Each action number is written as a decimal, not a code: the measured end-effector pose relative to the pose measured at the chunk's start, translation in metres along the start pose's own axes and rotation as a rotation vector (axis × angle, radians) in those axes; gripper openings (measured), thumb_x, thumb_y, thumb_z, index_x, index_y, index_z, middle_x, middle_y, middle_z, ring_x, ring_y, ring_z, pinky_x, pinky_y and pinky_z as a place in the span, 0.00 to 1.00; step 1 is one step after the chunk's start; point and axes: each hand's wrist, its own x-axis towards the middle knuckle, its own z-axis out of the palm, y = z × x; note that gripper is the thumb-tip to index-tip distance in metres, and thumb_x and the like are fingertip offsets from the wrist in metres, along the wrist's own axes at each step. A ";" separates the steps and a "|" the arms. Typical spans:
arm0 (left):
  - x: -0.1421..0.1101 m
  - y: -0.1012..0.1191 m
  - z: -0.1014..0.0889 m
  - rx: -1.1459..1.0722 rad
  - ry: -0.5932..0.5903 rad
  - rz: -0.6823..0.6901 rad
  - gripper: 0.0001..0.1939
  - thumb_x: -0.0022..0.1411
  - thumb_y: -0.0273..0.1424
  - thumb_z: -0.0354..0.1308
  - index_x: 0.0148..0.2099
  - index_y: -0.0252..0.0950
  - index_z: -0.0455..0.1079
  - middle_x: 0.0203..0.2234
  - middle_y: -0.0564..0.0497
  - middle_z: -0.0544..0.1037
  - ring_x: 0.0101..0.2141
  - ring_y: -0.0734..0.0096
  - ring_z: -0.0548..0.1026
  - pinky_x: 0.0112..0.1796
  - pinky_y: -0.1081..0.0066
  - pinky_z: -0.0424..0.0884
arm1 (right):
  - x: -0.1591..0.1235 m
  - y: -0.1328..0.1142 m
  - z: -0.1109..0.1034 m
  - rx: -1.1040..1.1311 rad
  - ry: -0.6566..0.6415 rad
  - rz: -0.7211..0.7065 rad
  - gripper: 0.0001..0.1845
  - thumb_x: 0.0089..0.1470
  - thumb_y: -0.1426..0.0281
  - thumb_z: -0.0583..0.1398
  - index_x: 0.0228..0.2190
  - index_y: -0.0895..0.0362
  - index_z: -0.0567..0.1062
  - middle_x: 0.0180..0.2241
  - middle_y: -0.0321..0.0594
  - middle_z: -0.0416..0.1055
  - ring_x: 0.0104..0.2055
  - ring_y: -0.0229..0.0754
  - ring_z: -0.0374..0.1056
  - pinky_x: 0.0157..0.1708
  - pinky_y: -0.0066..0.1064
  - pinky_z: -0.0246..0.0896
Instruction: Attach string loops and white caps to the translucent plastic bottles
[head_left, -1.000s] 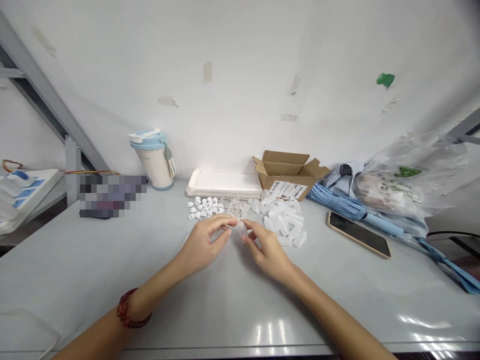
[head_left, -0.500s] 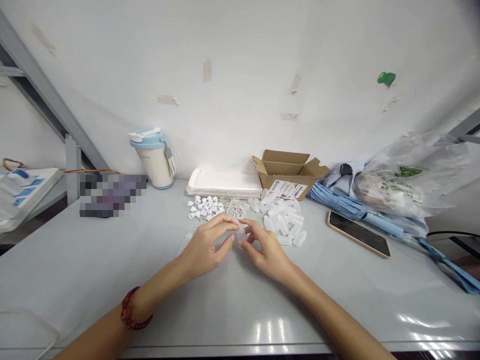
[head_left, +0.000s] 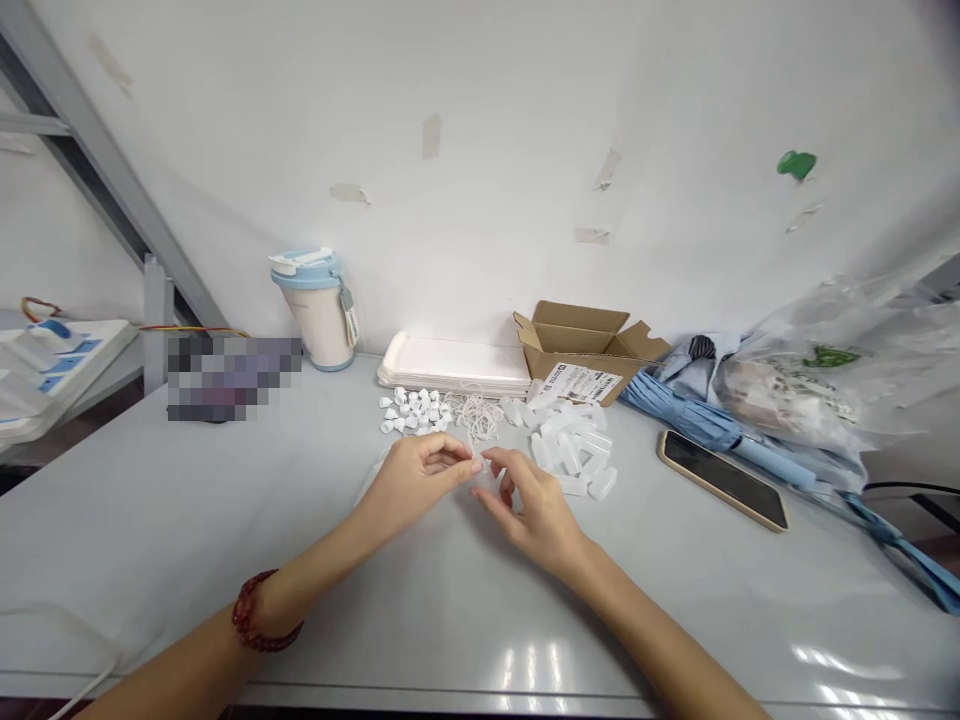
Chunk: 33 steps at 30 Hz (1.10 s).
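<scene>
Near the middle of the table my two hands meet at the fingertips. My right hand holds a small translucent plastic case between thumb and fingers; they partly cover it. With thumb and forefinger pinched at its upper end, my left hand grips what looks like a thin white cord, mostly hidden. Just beyond lies a tangle of white cords. Small white caps are heaped to its left, and more translucent cases to its right. Another translucent piece lies partly behind my left hand.
A stack of white trays and an open cardboard box stand by the wall. A lidded cup is at left. On the right lie a phone, a blue umbrella and a plastic bag.
My left thumb has moved up and closed against the forefinger at the case's top end. My right fingers still hold the case. The whole view has shifted slightly.
</scene>
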 end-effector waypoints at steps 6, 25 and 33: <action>-0.002 0.008 -0.001 0.019 -0.043 -0.028 0.09 0.55 0.36 0.58 0.31 0.36 0.72 0.27 0.53 0.77 0.29 0.70 0.75 0.31 0.73 0.71 | 0.001 -0.009 -0.001 0.141 0.015 0.103 0.14 0.54 0.68 0.58 0.43 0.54 0.65 0.31 0.36 0.68 0.21 0.33 0.64 0.23 0.26 0.63; 0.003 0.005 -0.010 -0.008 -0.240 0.030 0.09 0.58 0.34 0.56 0.34 0.35 0.74 0.30 0.51 0.78 0.34 0.67 0.75 0.38 0.69 0.70 | 0.006 -0.018 0.004 0.765 -0.117 0.397 0.24 0.55 0.63 0.57 0.53 0.55 0.65 0.38 0.42 0.72 0.31 0.41 0.72 0.29 0.32 0.64; 0.003 -0.001 -0.005 0.275 0.088 0.004 0.15 0.55 0.33 0.58 0.45 0.34 0.68 0.35 0.48 0.78 0.38 0.63 0.75 0.39 0.65 0.71 | 0.012 -0.015 0.009 0.967 -0.070 0.552 0.23 0.51 0.59 0.61 0.47 0.56 0.70 0.40 0.44 0.73 0.36 0.44 0.73 0.35 0.35 0.64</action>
